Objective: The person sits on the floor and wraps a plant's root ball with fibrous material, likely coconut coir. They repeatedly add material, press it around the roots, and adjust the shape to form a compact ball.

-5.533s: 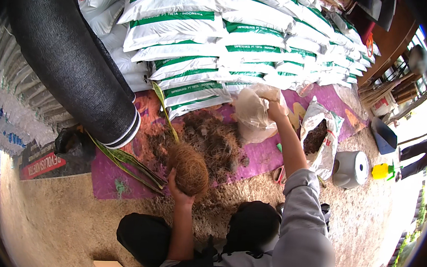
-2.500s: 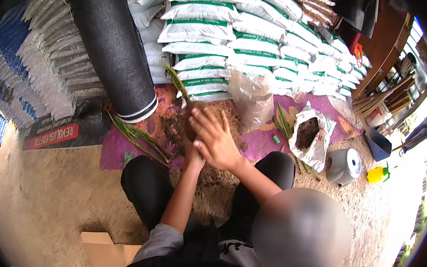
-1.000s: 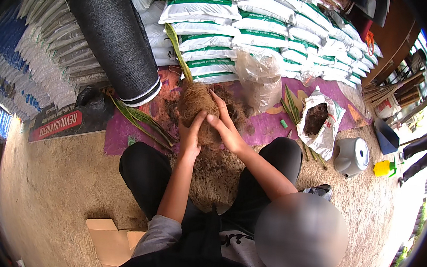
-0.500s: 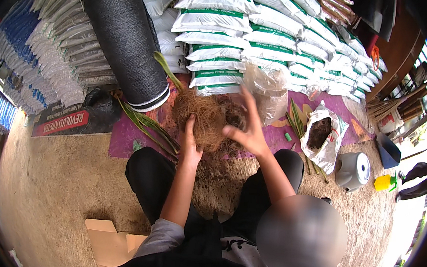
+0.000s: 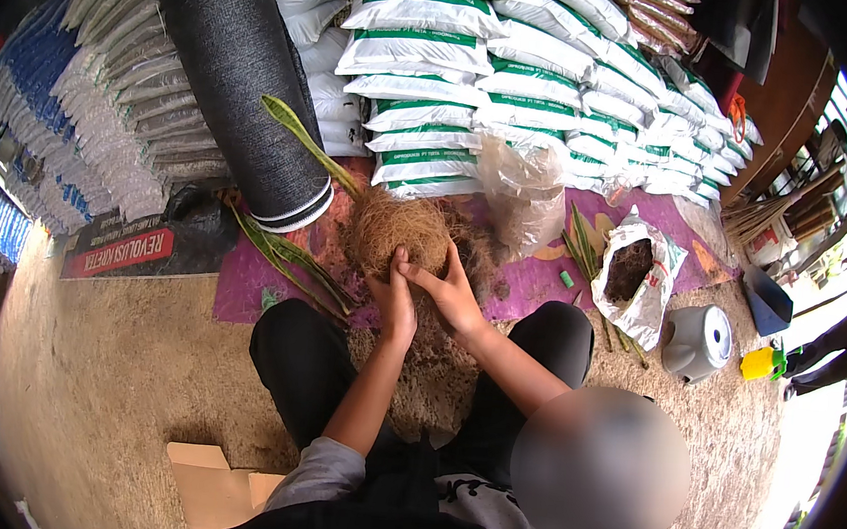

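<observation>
My left hand (image 5: 395, 302) and my right hand (image 5: 451, 297) are closed round a shaggy brown ball of coconut fibre (image 5: 397, 228), their thumbs nearly meeting on its near face. A long green-and-yellow leaf (image 5: 299, 135) rises from the ball, tilted up to the left. Beneath lies loose dark fibre (image 5: 477, 274) on a purple mat (image 5: 242, 300). More striped leaves (image 5: 289, 269) rest left of the ball. A translucent plastic bag (image 5: 518, 197) stands behind it, and an open white sack of soil (image 5: 638, 321) is to the right.
Stacked white sacks (image 5: 420, 55) and a black mesh roll (image 5: 229, 80) line the back. At right are a grey stool (image 5: 696, 341), a dark scoop (image 5: 769, 297), a yellow sprayer (image 5: 759, 363) and another person's legs (image 5: 815, 350). Flattened cardboard (image 5: 207, 491) lies lower left.
My right hand, lifted off the ball half a second ago, is back against it. The leaf leans further left. Earlier, my right hand was at the translucent bag.
</observation>
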A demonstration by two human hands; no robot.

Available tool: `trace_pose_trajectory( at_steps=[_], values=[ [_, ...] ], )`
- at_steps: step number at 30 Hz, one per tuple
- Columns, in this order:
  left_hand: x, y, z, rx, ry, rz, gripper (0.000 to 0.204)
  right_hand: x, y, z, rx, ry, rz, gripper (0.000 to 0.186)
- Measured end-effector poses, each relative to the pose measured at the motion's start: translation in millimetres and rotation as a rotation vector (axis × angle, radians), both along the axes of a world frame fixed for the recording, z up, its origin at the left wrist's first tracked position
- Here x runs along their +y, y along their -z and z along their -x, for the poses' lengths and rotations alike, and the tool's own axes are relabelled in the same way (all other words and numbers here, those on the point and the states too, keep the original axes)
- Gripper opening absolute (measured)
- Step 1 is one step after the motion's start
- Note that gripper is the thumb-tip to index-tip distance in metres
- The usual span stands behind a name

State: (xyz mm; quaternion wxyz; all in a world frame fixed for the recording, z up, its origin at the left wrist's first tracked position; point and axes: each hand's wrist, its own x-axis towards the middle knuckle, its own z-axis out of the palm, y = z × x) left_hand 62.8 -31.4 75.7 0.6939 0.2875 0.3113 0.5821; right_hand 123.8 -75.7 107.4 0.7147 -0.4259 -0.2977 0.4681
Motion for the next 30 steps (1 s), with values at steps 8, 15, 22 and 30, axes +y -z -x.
trace_pose_trajectory(
  at_steps=[8,15,22,30],
  values=[
    [15,30,9,0.033,0.307,-0.233,0.051,1,5,-23,0.044,-0.022,0.044,0.061],
    [-16,1,6,-0.140,0.197,-0.096,0.075,0,-10,-22,0.267,0.188,-0.004,0.054],
    [-8,28,-6,-0.150,0.387,0.048,0.075,-3,14,1,0.028,0.214,-0.154,0.063],
    [5,3,18,-0.255,0.288,0.007,0.068,-7,15,14,-0.103,0.103,-0.198,0.069]
  ],
)
